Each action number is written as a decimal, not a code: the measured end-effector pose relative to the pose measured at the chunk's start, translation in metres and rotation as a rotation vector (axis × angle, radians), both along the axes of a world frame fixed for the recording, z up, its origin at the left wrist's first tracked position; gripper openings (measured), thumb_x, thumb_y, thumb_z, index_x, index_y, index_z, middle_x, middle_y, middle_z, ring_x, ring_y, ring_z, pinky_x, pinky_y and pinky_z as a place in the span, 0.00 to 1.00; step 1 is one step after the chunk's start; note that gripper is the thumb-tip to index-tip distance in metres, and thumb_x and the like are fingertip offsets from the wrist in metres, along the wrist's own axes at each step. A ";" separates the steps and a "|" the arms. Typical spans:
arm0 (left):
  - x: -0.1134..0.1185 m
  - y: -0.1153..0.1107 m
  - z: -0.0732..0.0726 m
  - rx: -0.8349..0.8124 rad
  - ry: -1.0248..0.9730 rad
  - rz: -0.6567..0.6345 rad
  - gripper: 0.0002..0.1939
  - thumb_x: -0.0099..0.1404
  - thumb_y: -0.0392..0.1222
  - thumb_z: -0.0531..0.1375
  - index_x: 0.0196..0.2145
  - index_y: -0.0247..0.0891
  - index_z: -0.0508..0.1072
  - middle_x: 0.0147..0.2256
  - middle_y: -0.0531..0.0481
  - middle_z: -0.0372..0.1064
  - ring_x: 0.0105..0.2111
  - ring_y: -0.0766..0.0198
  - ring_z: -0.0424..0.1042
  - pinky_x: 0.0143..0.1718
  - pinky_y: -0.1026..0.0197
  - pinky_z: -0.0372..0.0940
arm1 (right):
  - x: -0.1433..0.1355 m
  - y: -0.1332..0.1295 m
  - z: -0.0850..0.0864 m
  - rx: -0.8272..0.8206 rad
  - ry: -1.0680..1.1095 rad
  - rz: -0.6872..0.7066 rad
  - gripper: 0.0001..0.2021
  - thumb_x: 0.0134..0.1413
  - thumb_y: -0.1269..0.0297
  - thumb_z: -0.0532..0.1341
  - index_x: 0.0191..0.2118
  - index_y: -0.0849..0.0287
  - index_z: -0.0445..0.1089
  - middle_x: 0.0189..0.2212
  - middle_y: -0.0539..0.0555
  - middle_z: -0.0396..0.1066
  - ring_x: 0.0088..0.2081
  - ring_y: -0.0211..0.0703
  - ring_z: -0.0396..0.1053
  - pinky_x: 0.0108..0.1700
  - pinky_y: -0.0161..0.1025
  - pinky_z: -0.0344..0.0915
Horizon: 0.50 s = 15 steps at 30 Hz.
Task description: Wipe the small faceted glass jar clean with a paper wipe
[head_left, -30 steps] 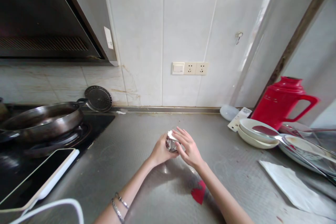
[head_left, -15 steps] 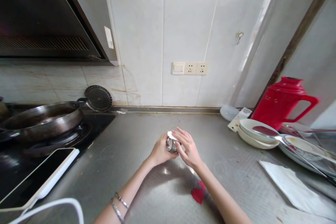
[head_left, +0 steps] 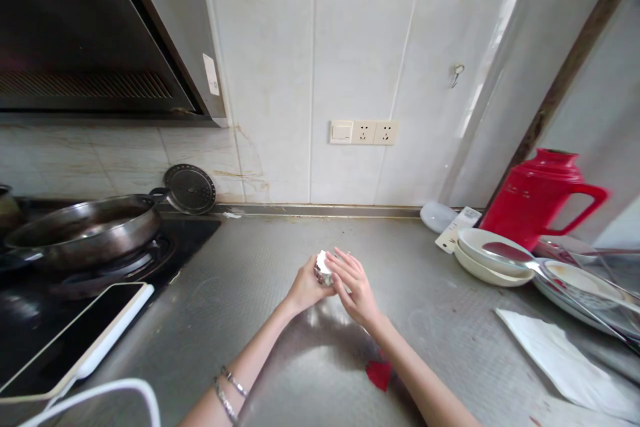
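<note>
Over the middle of the steel counter, my left hand (head_left: 304, 288) is closed around a small, shiny, rounded metal container (head_left: 321, 275). Its top shows as a bright white patch (head_left: 324, 261), which could be paper or glare; I cannot tell. My right hand (head_left: 357, 287) lies against the top and right side of the container, its fingers nearly straight and its thumb apart from them. Most of the container is hidden behind both hands. Below my right wrist, a red patch (head_left: 379, 374) shows on the counter, partly covered by the forearm.
A steel pan (head_left: 90, 230) sits on the black stove at left, with a phone (head_left: 75, 337) and white cable in front. At right are a red thermos jug (head_left: 533, 203), stacked bowls (head_left: 493, 273), a ladle (head_left: 510, 252) and a white paper sheet (head_left: 555, 357).
My right hand has shifted slightly left and down over the container, covering more of its front. My left hand keeps its grip. The camera view has shifted slightly.
</note>
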<state>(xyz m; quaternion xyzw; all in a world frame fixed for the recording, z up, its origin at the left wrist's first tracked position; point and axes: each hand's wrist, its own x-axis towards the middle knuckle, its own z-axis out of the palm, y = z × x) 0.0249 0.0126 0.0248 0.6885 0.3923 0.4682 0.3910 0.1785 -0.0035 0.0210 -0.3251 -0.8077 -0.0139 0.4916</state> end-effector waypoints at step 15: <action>-0.001 0.001 -0.001 -0.016 0.000 0.044 0.26 0.46 0.42 0.69 0.43 0.34 0.67 0.37 0.46 0.73 0.34 0.61 0.71 0.34 0.63 0.64 | -0.004 -0.003 0.003 -0.124 0.150 0.048 0.15 0.60 0.64 0.57 0.52 0.46 0.70 0.52 0.52 0.70 0.59 0.54 0.60 0.58 0.59 0.57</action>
